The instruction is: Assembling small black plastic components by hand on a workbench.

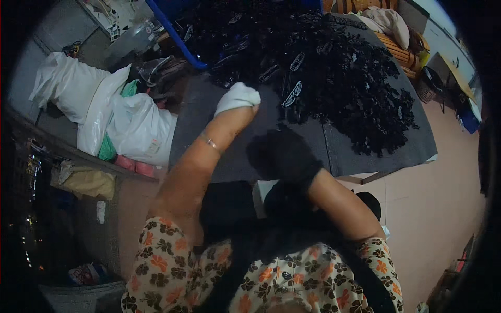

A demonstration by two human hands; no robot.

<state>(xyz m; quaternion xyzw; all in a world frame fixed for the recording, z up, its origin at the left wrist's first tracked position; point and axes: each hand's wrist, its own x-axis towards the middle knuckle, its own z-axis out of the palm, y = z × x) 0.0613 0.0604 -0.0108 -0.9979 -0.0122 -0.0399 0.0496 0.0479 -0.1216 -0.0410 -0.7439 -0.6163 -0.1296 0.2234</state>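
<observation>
White-gloved left hand (237, 99) fisted, contents unclear; black-gloved right hand (282, 154) hard to read. Best picking singly from the black parts pile (334, 78).

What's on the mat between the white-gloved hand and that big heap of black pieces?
In the head view, only a narrow strip of bare dark grey mat lies between the white-gloved left hand and the heap of black pieces; nothing else sits there.

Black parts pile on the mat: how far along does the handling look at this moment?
Early, as far as can be told. Done: nothing clearly sorted; no separate finished batch shows. In hand: the left hand in a white glove reaches to the near edge of the pile of black parts; the right hand in a black glove hovers over the dark mat, contents unclear. Left: the large heap.
</observation>
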